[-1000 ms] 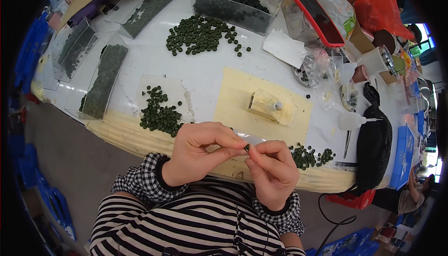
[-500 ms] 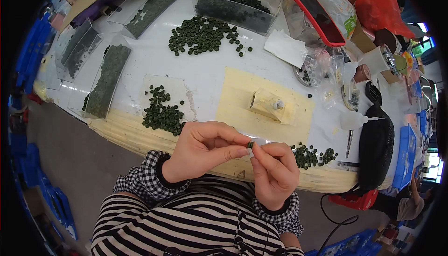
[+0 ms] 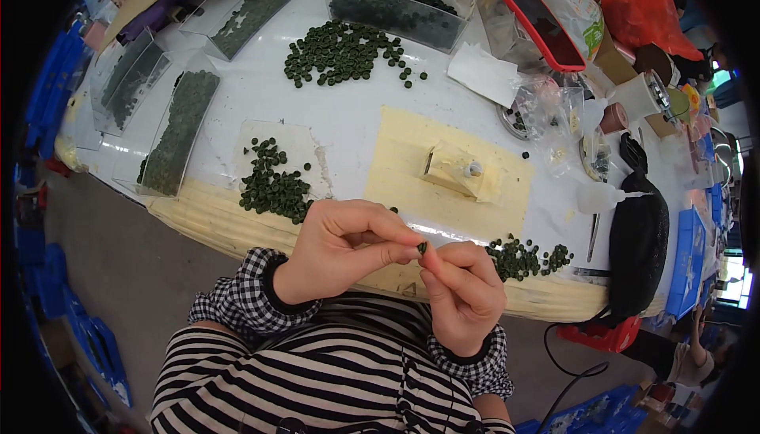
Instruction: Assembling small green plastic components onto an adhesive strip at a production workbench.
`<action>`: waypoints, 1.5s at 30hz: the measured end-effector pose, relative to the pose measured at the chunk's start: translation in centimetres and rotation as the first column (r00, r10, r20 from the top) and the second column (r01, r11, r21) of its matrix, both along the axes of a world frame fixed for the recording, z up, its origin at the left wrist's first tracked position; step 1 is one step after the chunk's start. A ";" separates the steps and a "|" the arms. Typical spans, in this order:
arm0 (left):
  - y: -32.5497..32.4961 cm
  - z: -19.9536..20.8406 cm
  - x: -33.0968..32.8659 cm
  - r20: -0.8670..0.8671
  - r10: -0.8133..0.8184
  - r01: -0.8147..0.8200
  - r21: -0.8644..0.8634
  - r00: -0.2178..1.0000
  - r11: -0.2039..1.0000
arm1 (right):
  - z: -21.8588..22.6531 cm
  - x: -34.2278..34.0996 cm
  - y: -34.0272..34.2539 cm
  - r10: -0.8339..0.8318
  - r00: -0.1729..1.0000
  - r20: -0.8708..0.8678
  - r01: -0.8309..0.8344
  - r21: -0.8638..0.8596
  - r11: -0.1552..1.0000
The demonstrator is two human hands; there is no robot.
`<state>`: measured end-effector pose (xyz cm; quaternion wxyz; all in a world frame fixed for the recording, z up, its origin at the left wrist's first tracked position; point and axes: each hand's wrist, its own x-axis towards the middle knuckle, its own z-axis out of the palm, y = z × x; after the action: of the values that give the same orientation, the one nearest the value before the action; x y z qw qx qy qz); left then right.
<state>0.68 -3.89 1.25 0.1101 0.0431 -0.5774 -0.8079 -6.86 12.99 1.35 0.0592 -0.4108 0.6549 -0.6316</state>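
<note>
A small dark green round piece (image 3: 422,249) is pinched between the thumb and index finger of my left hand (image 3: 332,250), just off the table's front edge. From the other side, my right hand (image 3: 469,295) presses its index fingertip against the piece, with its other fingers curled in. Left of my hands lies a pile of similar dark green pieces (image 3: 273,187); a smaller group (image 3: 518,260) lies beyond my right hand. Behind my hands, a cream-coloured block with a small metal tip (image 3: 461,171) sits on a pale yellow sheet (image 3: 400,145). My fingers partly cover the held piece.
Clear bins of green pieces (image 3: 180,133) stand left and at the back (image 3: 396,18), near a larger loose pile (image 3: 340,53). A red-cased phone (image 3: 542,26), white paper (image 3: 483,74), squeeze bottle (image 3: 599,198), tweezers (image 3: 594,236) and black mesh pouch (image 3: 638,248) lie right.
The held piece has turned slightly between my fingertips, and my right index finger now lies closer along it. Both hands stay in nearly the same place; the view has shifted a little.
</note>
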 end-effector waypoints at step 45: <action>-1.7 2.2 1.0 -0.032 0.005 -0.030 -0.857 0.999 0.514 | 1.2 -3.1 4.0 -0.245 0.876 -0.414 0.381 0.287 0.879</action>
<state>1.68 -5.57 3.45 0.1326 -0.0212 -0.8986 -0.4177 -9.92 17.02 2.59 -0.0944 -0.3897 0.8171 -0.4143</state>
